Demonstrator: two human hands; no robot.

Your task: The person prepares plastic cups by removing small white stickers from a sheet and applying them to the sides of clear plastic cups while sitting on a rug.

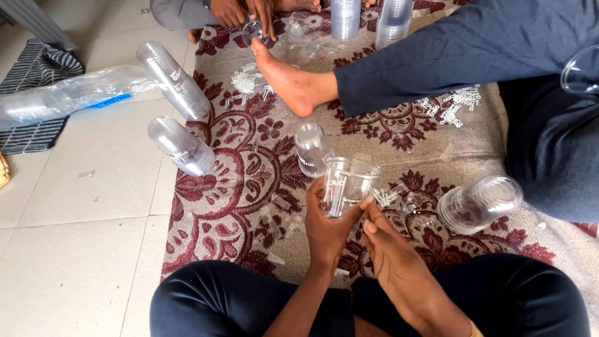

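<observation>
Rug: a patterned maroon rug (249, 187) is lying across the tiled floor (81, 206); a co-worker's bare foot (293, 84) is resting on it
Cup stacks: sleeves of clear cups (178, 81) are lying near the rug's left edge; another stack (477, 203) is lying at right
Left hand (327, 228): is gripping a clear plastic cup (346, 184) upright, above the rug
Right hand (390, 253): its fingers are loosely curled; fingertips are touching the cup's lower side

A long clear plastic bag (68, 93) with a blue strip lies on the floor (81, 249), left.

left hand (329, 226) fingers curled in a grip; right hand (392, 259) fingers extended beside it.
</observation>
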